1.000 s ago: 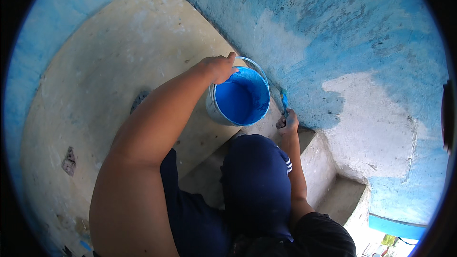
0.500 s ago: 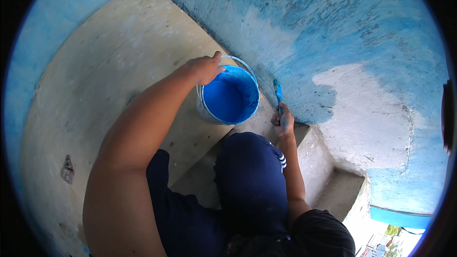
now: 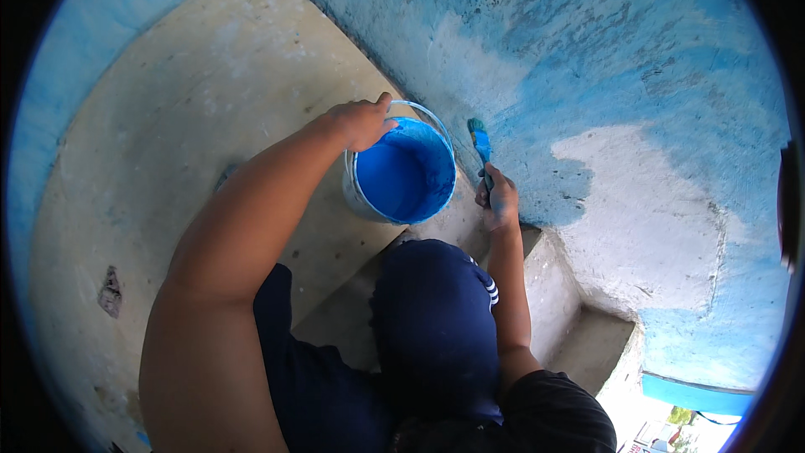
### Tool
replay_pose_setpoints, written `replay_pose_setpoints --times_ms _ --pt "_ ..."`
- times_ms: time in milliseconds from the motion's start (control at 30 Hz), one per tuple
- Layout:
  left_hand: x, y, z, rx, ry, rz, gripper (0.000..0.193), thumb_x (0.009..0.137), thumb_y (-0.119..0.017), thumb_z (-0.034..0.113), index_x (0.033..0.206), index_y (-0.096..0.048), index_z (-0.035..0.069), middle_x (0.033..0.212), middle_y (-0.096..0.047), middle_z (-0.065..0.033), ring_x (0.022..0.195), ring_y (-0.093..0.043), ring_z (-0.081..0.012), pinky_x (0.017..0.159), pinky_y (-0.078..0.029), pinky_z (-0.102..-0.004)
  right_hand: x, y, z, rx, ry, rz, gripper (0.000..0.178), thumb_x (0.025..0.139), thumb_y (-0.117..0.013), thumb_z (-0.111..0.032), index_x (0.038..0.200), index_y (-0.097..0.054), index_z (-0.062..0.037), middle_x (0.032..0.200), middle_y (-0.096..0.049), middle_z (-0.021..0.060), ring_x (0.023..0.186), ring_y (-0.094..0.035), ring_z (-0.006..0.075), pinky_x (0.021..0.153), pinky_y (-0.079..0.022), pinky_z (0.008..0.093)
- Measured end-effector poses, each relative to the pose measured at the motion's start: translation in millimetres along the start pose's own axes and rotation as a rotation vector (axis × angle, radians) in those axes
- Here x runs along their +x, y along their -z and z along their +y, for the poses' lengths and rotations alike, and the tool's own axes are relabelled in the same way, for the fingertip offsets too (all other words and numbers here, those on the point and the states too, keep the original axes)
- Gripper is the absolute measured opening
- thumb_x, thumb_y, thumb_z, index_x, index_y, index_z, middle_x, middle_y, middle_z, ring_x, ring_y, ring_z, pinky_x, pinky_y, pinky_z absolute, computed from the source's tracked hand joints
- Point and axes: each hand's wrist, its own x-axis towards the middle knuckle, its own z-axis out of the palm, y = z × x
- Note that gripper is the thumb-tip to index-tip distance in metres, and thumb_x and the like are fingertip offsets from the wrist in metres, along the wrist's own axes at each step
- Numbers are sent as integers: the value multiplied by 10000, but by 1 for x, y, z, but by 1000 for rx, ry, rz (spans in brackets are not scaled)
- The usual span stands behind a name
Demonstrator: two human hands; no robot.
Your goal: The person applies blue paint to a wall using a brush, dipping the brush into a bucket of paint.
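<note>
My left hand (image 3: 365, 122) grips the rim of a white bucket (image 3: 369, 201) on its far left side, its fingers wrapped over the edge. Blue paint (image 3: 390, 174) fills the lower part of the bucket, and its inner wall is smeared with the same blue. The wire handle arcs up beyond the rim. To the right of the bucket, my right hand (image 3: 501, 195) is closed around the handle of a paintbrush (image 3: 481, 144). Blue paint coats the brush, whose greenish bristles point away from me, close to the wall; whether they touch it I cannot tell.
The wall (image 3: 537, 67) on the right is patchy light and darker blue, with a bare white area (image 3: 637, 201). Concrete steps (image 3: 595, 344) drop away at the lower right. A beige floor (image 3: 193, 101) spreads to the left, and my bent knee (image 3: 436, 319) is in front of me.
My right hand has moved the paintbrush a little farther away and to the left along the wall. My left hand keeps its hold on the bucket. The view has shifted slightly.
</note>
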Motion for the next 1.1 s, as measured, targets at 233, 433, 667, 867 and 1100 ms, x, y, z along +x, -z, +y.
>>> replay_pose_setpoints --times_ms 233,433,667,867,1100 --pt "1 4 5 -24 17 -7 558 1065 -428 449 1422 -347 27 1230 -634 -312 1160 -615 -465 986 -481 -537 47 -4 34 404 -444 34 252 1050 -506 -279 884 -521 -90 575 -393 -13 514 -343 139 514 -294 298" --pt "-10 4 0 12 31 10 569 1058 -444 459 1420 -350 30 1242 -630 -308 1170 -613 -459 984 -482 -533 5 -9 -7 406 -119 135 272 1052 -531 -292 910 -578 -65 565 -378 -42 491 -301 98 512 -268 278" --pt "-13 6 -4 -25 -1 7 554 1046 -480 441 1399 -359 31 1260 -620 -307 1174 -604 -468 988 -480 -540 -94 21 -102 394 534 93 287 1058 -537 -289 918 -583 -43 562 -374 -37 486 -307 74 487 -265 270" --pt "-15 10 -4 -2 8 4 591 1037 -504 422 1441 -329 29 1282 -615 -294 1184 -610 -448 996 -485 -531 -71 21 -70 321 380 170 245 1035 -555 -260 941 -596 -38 561 -467 19 451 -371 116 449 -279 276" --pt "-18 14 4 34 17 0 607 1020 -544 399 1450 -321 32 1277 -627 -274 1183 -620 -429 991 -491 -531 3 1 -13 249 -259 150 242 1031 -541 -281 913 -570 -72 583 -468 -2 443 -331 123 440 -280 295"
